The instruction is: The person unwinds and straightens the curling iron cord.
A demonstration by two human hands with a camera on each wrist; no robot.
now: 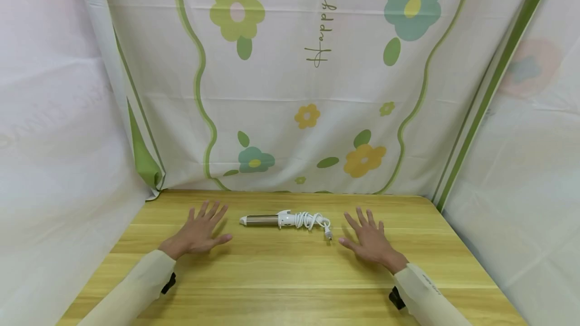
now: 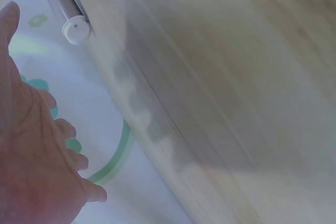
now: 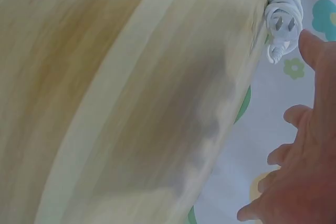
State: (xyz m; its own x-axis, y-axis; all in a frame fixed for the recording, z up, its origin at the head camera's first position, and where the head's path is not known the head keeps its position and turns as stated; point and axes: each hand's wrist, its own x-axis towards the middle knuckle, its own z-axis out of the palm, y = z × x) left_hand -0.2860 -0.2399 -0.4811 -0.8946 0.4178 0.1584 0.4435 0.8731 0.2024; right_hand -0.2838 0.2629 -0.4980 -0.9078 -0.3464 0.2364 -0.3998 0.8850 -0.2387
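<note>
The left grip (image 1: 198,234) and the right grip (image 1: 372,241) are flanking a curling iron (image 1: 285,220), neither taking hold of it.

Both are hovering palm-down over the table (image 1: 281,270), fingers fanning wide and straight, holding nothing. The iron is lying crosswise between them, near both but touching neither, its barrel (image 1: 261,220) pointing toward the left grip; its white cord (image 1: 309,220) is wrapping the handle, and its plug (image 1: 328,234) is sticking out near the right grip. To me this is looking like a ready stance, with handling not yet begun. Any move on the iron would, I judge, be calling for fingers curling round handle and coils together, keeping that loose plug from snagging.
</note>
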